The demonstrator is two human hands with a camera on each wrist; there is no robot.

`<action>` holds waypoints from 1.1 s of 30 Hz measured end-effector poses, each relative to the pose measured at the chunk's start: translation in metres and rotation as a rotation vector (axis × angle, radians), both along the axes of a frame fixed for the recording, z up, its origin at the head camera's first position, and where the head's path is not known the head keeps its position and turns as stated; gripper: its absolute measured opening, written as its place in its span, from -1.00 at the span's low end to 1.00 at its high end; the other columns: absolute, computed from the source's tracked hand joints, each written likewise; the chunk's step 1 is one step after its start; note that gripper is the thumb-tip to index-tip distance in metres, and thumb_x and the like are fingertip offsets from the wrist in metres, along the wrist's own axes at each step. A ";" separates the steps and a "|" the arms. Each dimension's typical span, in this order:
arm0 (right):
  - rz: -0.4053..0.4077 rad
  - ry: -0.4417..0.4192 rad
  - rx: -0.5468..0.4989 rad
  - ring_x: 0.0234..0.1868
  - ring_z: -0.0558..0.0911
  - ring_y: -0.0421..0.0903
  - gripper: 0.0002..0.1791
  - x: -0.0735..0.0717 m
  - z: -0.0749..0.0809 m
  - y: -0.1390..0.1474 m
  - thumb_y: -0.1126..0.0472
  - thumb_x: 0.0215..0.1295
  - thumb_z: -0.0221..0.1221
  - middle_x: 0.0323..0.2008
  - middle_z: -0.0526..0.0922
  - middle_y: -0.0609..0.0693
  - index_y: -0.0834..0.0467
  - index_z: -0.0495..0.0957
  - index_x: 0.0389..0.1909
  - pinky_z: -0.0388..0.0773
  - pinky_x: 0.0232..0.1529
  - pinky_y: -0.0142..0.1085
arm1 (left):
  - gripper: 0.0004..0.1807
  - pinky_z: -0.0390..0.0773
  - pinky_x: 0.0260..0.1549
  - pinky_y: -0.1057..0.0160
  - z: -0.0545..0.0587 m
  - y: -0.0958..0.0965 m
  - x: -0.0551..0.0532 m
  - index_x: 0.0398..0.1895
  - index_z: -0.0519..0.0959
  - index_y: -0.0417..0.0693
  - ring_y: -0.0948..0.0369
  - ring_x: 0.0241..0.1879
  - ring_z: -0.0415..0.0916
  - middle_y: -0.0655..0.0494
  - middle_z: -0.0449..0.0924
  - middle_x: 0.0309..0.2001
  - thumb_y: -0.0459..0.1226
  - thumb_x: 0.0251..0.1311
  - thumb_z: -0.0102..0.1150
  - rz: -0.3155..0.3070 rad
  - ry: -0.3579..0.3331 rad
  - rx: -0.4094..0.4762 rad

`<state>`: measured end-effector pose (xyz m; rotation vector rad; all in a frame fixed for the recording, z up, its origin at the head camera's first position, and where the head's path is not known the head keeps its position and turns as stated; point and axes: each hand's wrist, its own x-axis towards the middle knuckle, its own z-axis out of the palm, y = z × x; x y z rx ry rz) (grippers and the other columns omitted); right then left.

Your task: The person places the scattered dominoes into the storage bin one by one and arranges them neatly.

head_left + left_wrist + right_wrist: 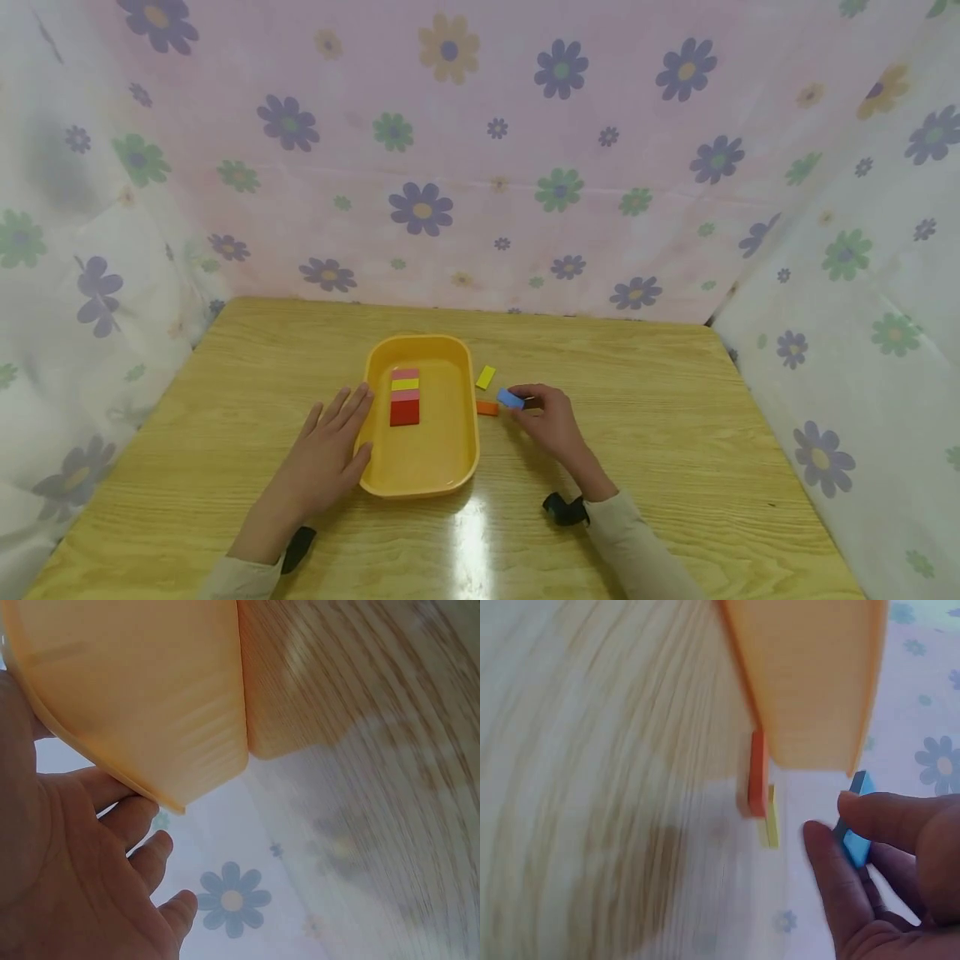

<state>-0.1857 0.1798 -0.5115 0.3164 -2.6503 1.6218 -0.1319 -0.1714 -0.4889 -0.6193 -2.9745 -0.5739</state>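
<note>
A yellow plastic tray point(442, 450) stands on the table, with a row of blocks inside toward its left: a pink block point(405, 374), a yellow block point(405, 384), another pink one and a red block point(405, 412). My left hand point(326, 454) rests on the tray's left rim, fingers fairly straight; in the left wrist view its fingertips touch the rim. Right of the tray, my right hand point(553, 423) pinches a blue block point(511, 398) between thumb and fingers, above the table. Near it lie an orange block point(487, 408) and a loose yellow block point(486, 377).
The wooden table point(637, 375) reaches back to a flowered cloth point(450, 167), which also hangs at both sides. Black straps, one seen as a dark band point(564, 509), sit at both wrists.
</note>
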 end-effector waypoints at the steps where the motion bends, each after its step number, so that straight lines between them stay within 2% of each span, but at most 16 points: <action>1: -0.004 0.000 -0.025 -0.09 0.74 0.06 -0.69 0.000 -0.001 -0.001 0.43 0.24 0.34 -0.02 0.73 0.16 0.27 0.71 0.02 0.72 -0.06 -0.21 | -0.27 -0.04 0.46 -0.38 0.000 0.000 0.000 0.58 0.14 -0.23 -0.20 0.58 -0.03 -0.11 0.07 0.60 -0.18 0.43 0.08 0.000 -0.003 0.002; 5: -0.034 -0.069 -0.186 -0.07 0.72 0.04 -0.66 0.002 -0.001 -0.003 0.46 0.24 0.33 0.03 0.73 0.16 0.25 0.72 0.05 0.71 -0.05 -0.27 | -0.27 -0.02 0.45 -0.38 0.000 0.000 0.001 0.58 0.15 -0.23 -0.20 0.57 -0.01 -0.11 0.08 0.60 -0.18 0.43 0.08 0.000 0.004 0.002; 9: -0.093 -0.158 -0.399 -0.05 0.71 0.10 -0.67 0.005 0.000 -0.008 0.48 0.33 0.23 0.06 0.68 0.25 0.35 0.66 0.10 0.74 -0.12 -0.26 | -0.28 -0.02 0.45 -0.38 0.000 0.000 0.001 0.58 0.15 -0.23 -0.20 0.57 0.00 -0.11 0.08 0.60 -0.19 0.43 0.08 -0.002 0.018 0.006; 12: -0.148 -0.178 -0.481 -0.07 0.72 0.11 -0.67 0.008 0.001 -0.011 0.48 0.38 0.19 0.05 0.66 0.28 0.43 0.61 0.13 0.74 -0.15 -0.29 | -0.28 -0.03 0.45 -0.38 0.001 0.001 0.001 0.58 0.15 -0.23 -0.19 0.58 -0.02 -0.10 0.07 0.60 -0.19 0.44 0.08 -0.002 0.016 0.006; 21: -0.239 -0.220 -0.504 -0.18 0.71 -0.08 -0.60 0.011 0.004 -0.011 0.45 0.39 0.20 -0.01 0.66 0.19 0.42 0.53 0.22 0.70 -0.26 -0.40 | -0.29 -0.03 0.45 -0.38 0.000 0.003 0.001 0.56 0.18 -0.26 -0.20 0.57 -0.02 -0.12 0.08 0.59 -0.19 0.44 0.08 -0.004 0.028 0.011; 27: -0.240 -0.238 -0.498 -0.24 0.72 -0.22 -0.55 0.013 0.003 -0.010 0.39 0.36 0.26 0.02 0.71 0.20 0.39 0.50 0.24 0.66 -0.39 -0.43 | -0.29 -0.01 0.45 -0.37 -0.002 0.003 0.002 0.56 0.17 -0.26 -0.19 0.57 -0.01 -0.13 0.08 0.59 -0.16 0.45 0.08 -0.007 0.036 0.015; 33: -0.220 -0.258 -0.530 -0.27 0.74 -0.24 -0.53 0.015 0.002 -0.013 0.38 0.31 0.32 -0.04 0.77 0.14 0.36 0.52 0.23 0.67 -0.39 -0.40 | -0.27 -0.05 0.48 -0.34 -0.004 0.004 0.001 0.59 0.13 -0.22 -0.16 0.59 -0.06 -0.09 0.03 0.61 -0.10 0.49 0.04 0.005 0.023 0.007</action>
